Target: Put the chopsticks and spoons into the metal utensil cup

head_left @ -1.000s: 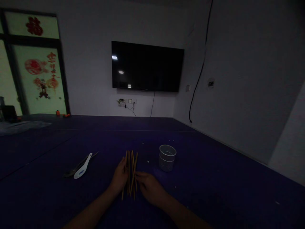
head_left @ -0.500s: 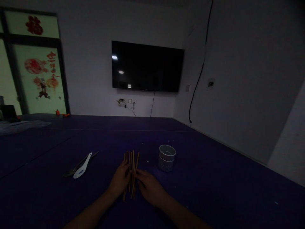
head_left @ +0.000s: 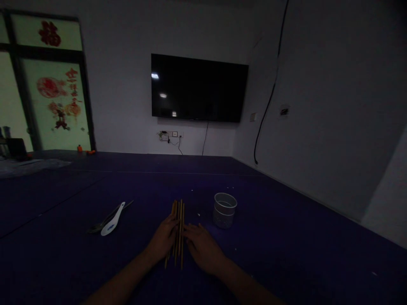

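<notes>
Chopsticks between both hands

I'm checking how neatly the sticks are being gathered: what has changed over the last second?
The sticks' far ends have drawn closer together, and the slanted one at the right now lies nearly in line. The left hand and right hand remain at them. The cup and white spoon stayed put.

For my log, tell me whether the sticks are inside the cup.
No, the sticks are between the left hand and right hand, apart from the cup.
</notes>
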The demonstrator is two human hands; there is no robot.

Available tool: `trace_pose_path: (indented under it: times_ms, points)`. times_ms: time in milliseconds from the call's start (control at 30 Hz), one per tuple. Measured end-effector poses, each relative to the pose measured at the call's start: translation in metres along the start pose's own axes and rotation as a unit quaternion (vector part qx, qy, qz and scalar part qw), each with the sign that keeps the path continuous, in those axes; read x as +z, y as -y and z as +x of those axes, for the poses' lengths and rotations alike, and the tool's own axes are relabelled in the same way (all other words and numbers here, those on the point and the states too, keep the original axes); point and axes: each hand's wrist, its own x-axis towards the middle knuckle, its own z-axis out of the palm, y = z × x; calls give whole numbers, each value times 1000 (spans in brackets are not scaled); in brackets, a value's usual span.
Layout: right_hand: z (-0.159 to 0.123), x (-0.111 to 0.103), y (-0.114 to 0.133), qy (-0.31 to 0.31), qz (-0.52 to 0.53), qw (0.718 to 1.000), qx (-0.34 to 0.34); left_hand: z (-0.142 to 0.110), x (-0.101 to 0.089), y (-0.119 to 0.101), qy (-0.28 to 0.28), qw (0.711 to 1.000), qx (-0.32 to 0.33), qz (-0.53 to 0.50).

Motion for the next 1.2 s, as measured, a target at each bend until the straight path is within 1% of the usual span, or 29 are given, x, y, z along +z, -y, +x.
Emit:
trace_pose_path:
  times_ms: [100,200,267,333,433,533,633,700,733,867,967,1067,1200]
  points:
    - [-2,0,0,1,0,1000,-13,0,1,1,-5,1000,-2,1]
    - [-3,0,1,-2,7,1000,-21,-1,-3,-1,-29,999,8,18]
    - [-3,-1,1,-1,12,1000,-22,-1,-11,-3,-58,996,18,72]
    - [-2,-1,1,-1,16,1000,-19,1,-25,-6,-85,982,17,167]
    - [-1,-1,-1,-5,25,1000,-15,3,-53,-10,-112,937,-17,330]
    - [-1,1,-4,-10,35,999,-17,2,-81,-7,-158,874,-113,446]
    - [-1,3,-5,-13,40,999,-15,-3,-101,4,-168,825,-211,497]
    - [-1,3,-4,-14,43,999,-12,-6,-108,13,-162,805,-253,512]
    - [-1,3,-4,-14,45,999,-12,-7,-110,17,-161,798,-264,517]
    - [0,1,-2,-13,51,999,-14,-11,-116,29,-161,782,-288,529]
    - [0,2,-2,-16,49,999,-16,-13,-120,33,-152,777,-314,525]
    - [-1,3,-3,-17,43,999,-17,-14,-123,33,-130,780,-321,521]
    - [-1,4,-3,-9,32,999,-21,-13,-125,28,-111,785,-322,517]
